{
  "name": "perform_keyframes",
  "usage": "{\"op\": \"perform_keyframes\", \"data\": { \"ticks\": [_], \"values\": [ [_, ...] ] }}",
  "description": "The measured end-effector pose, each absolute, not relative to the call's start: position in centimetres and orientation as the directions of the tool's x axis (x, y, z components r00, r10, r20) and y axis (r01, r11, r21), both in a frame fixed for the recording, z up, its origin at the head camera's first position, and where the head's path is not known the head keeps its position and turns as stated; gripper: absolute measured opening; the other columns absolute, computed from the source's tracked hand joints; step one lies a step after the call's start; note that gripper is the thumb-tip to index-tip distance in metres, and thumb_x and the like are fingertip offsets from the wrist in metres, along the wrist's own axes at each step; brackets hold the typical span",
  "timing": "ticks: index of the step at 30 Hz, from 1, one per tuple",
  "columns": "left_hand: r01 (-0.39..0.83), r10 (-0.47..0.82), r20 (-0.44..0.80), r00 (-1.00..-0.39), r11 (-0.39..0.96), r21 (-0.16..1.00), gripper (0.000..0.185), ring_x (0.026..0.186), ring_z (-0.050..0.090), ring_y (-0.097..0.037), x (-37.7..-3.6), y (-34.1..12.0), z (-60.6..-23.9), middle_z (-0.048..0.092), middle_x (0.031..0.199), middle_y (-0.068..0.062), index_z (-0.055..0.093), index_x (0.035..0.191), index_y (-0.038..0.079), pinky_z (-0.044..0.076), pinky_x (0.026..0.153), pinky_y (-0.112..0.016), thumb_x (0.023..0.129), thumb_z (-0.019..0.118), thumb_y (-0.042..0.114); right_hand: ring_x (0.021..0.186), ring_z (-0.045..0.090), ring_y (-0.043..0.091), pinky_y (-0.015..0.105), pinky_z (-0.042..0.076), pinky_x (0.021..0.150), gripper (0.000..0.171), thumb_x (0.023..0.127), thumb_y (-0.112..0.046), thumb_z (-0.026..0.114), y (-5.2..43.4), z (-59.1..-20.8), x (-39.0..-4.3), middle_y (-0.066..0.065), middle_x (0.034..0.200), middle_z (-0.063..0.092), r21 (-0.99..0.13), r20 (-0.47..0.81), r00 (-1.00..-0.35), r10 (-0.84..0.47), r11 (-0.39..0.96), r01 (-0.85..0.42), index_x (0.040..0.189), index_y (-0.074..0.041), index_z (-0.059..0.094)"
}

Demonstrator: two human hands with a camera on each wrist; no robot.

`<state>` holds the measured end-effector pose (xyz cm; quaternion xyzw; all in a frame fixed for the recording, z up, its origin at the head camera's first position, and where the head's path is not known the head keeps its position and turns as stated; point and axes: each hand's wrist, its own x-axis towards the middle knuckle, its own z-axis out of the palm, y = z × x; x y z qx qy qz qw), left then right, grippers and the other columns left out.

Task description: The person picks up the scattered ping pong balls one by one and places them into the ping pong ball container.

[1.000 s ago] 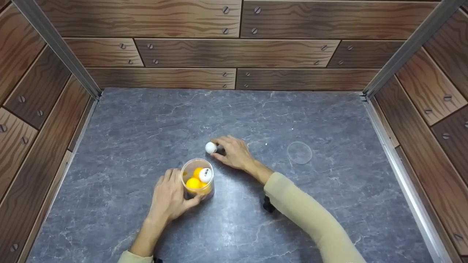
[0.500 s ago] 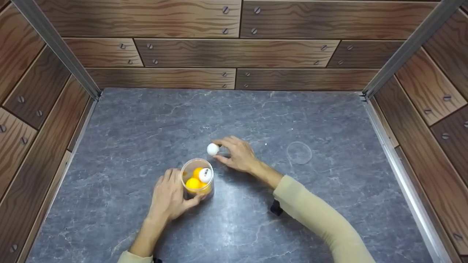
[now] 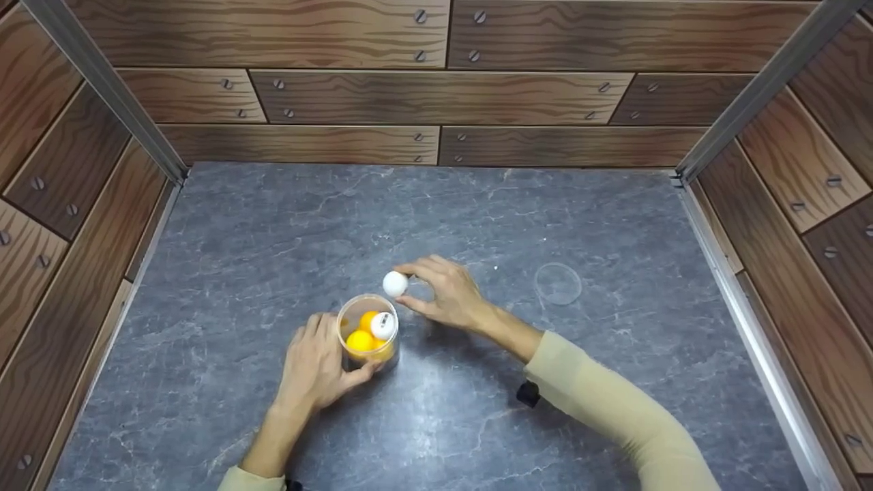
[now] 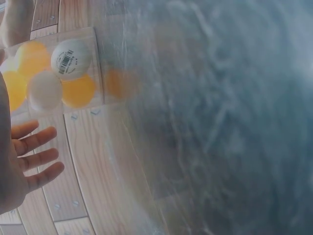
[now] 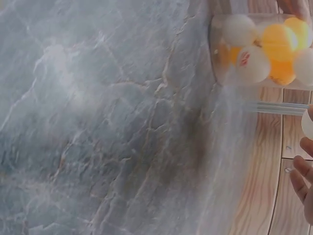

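A clear plastic jar (image 3: 368,333) stands upright on the grey stone-look tabletop (image 3: 273,239), with orange and white ping-pong balls inside. My left hand (image 3: 320,368) grips the jar from its left side. My right hand (image 3: 443,293) pinches a white ping-pong ball (image 3: 395,284) in its fingertips, just above and behind the jar's rim. The left wrist view shows the jar (image 4: 54,73) with its balls and my fingers (image 4: 34,161). In the right wrist view the jar (image 5: 259,49) lies at top right, and my fingertips (image 5: 303,176) show at the edge.
A clear round lid (image 3: 558,284) lies flat on the tabletop to the right of my right hand. Wood-pattern walls (image 3: 436,82) with metal corner rails enclose the table at the back and on both sides.
My right hand has lifted the white ball off the table and brought it slightly nearer, toward the jar's mouth. The left hand and jar have stayed still.
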<state>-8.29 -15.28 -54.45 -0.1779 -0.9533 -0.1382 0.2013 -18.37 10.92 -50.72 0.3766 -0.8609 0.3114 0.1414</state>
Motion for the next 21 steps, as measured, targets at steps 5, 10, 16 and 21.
{"op": "perform_keyframes", "data": {
  "ticks": [5, 10, 16, 21],
  "values": [
    [0.397, 0.284, 0.437, -0.853, 0.897, 0.192, 0.095, 0.094, 0.064, -0.032, -8.2, -15.3, -54.4, 0.066, 0.105, -0.016, 0.061, 0.123, -0.004, 0.056, 0.074, -0.046, 0.074, 0.067, 0.077, 0.101, 0.072, 0.023, 0.034, 0.060, 0.087, 0.044, 0.089, -0.034, 0.083, 10.9, -49.4, -17.5, 0.005, 0.115, 0.079, -0.509, 0.456, -0.704, -0.545, 0.489, -0.708, 0.126, -0.010, 0.074],
    [0.402, 0.283, 0.441, -0.852, 0.893, 0.203, 0.093, 0.094, 0.063, -0.032, -8.3, -15.3, -54.4, 0.066, 0.104, -0.016, 0.061, 0.122, -0.003, 0.056, 0.075, -0.046, 0.073, 0.069, 0.076, 0.101, 0.072, 0.023, 0.038, 0.062, 0.084, 0.045, 0.089, -0.031, 0.084, 10.7, -47.8, -16.5, 0.006, 0.117, 0.079, -0.571, 0.449, -0.718, -0.532, 0.448, -0.689, 0.127, -0.009, 0.073],
    [0.406, 0.289, 0.443, -0.849, 0.893, 0.195, 0.093, 0.095, 0.064, -0.032, -8.3, -15.4, -54.4, 0.066, 0.104, -0.016, 0.062, 0.121, -0.003, 0.056, 0.076, -0.046, 0.073, 0.070, 0.076, 0.102, 0.072, 0.020, 0.033, 0.061, 0.088, 0.044, 0.088, -0.031, 0.084, 10.3, -46.5, -15.2, 0.004, 0.116, 0.079, -0.542, 0.474, -0.680, -0.560, 0.423, -0.726, 0.125, -0.010, 0.074],
    [0.406, 0.294, 0.443, -0.847, 0.896, 0.182, 0.093, 0.095, 0.064, -0.032, -8.3, -15.4, -54.5, 0.067, 0.104, -0.016, 0.062, 0.121, -0.004, 0.057, 0.073, -0.045, 0.075, 0.067, 0.076, 0.101, 0.072, 0.019, 0.030, 0.060, 0.087, 0.044, 0.087, -0.031, 0.085, 9.9, -46.0, -14.4, 0.003, 0.115, 0.079, -0.509, 0.495, -0.646, -0.581, 0.409, -0.758, 0.125, -0.009, 0.074]
  ]
}}
